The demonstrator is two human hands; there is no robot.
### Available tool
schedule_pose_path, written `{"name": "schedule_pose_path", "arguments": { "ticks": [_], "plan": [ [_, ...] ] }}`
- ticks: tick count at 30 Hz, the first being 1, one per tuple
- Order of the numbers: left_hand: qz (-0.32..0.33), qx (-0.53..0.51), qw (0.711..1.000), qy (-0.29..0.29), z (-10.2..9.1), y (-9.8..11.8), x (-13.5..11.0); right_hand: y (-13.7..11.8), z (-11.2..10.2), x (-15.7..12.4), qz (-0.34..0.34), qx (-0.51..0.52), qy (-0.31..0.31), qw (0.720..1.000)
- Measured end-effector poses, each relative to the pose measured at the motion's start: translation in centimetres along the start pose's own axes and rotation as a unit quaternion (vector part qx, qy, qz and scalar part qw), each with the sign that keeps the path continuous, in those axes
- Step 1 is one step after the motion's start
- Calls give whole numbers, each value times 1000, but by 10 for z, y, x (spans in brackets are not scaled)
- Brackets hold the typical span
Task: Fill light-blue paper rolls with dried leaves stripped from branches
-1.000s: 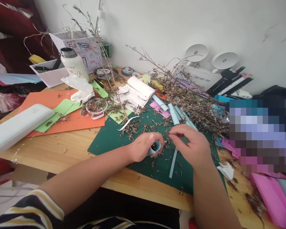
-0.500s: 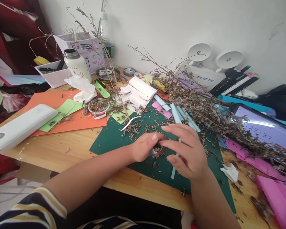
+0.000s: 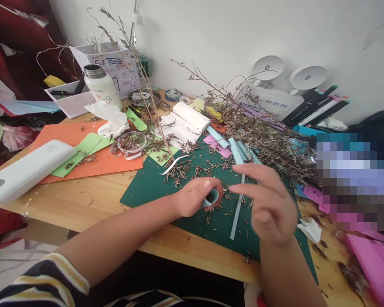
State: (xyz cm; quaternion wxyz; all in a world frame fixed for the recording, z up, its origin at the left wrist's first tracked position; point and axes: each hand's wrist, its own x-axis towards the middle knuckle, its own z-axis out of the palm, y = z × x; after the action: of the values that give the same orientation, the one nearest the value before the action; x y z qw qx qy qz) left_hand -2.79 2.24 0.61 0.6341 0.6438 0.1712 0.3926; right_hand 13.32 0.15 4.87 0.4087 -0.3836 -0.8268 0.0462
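Observation:
My left hand [image 3: 195, 197] is wrapped around a short light blue paper tube [image 3: 213, 196], whose open end faces up. Something dark shows inside the tube. To its right, my right hand [image 3: 270, 204] hovers over the green cutting mat [image 3: 185, 226], apart from the tube. Two of its fingers stretch toward the left and I see nothing held in them; motion smears it slightly. Crumbled dried leaves [image 3: 179, 174] lie scattered on the mat. Beside my right hand lies a narrow pale paper strip [image 3: 237, 217]. Rolled light blue paper tubes [image 3: 236, 150] rest behind it.
A large heap of dried stems and leaves [image 3: 269, 140] covers the right back. A clear round tub [image 3: 132, 144] of leaf bits sits on orange paper [image 3: 121, 164]. Further left stand a white bottle [image 3: 104, 87] and a long white device [image 3: 32, 168]. A white paper roll [image 3: 192, 117] lies behind.
My right hand has drawn away to the right from the tube, uncovering its open end. My left hand keeps its place around the tube.

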Motion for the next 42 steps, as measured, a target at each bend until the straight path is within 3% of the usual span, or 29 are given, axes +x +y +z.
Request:
{"name": "schedule_pose_path", "arguments": {
  "ticks": [2, 4, 5, 7, 10, 16, 22, 27, 31, 35, 39, 42],
  "plan": [
    [2, -1, 1000, -4, 0, 0, 0, 13, -4, -2, 84, -4, 115, 990],
    [5, -1, 1000, -5, 0, 0, 1, 30, -5, -2, 172, -41, 143, 974],
    [6, -3, 1000, -6, 0, -1, 1, 38, -5, -2, 220, -77, 105, 967],
    [5, -6, 1000, -6, 1, -2, 1, 52, 0, -1, 305, -172, -39, 936],
    [2, -8, 1000, -2, 1, -2, 1, 62, 15, 0, 333, -279, -198, 879],
    [-2, -7, 1000, -2, 1, -1, 1, 55, 44, 8, 308, -369, -214, 850],
    [-6, 6, 1000, 4, 2, 1, 2, 62, 45, 7, 302, -384, -206, 848],
    [-1, 7, 1000, 1, 1, 0, 1, 61, 40, 6, 277, -363, -200, 867],
    [-9, 17, 1000, 2, 1, -1, 1, 55, 38, 8, 244, -351, -230, 874],
    [-15, 21, 1000, 1, 1, 0, 1, 53, 28, 11, 255, -290, -252, 888],
    [-15, 20, 1000, -2, 1, 1, 1, 38, 4, 14, 261, -107, -163, 945],
    [-5, 12, 1000, -3, 1, 1, 1, 14, -9, 15, 246, -4, -76, 966]
  ]
}}
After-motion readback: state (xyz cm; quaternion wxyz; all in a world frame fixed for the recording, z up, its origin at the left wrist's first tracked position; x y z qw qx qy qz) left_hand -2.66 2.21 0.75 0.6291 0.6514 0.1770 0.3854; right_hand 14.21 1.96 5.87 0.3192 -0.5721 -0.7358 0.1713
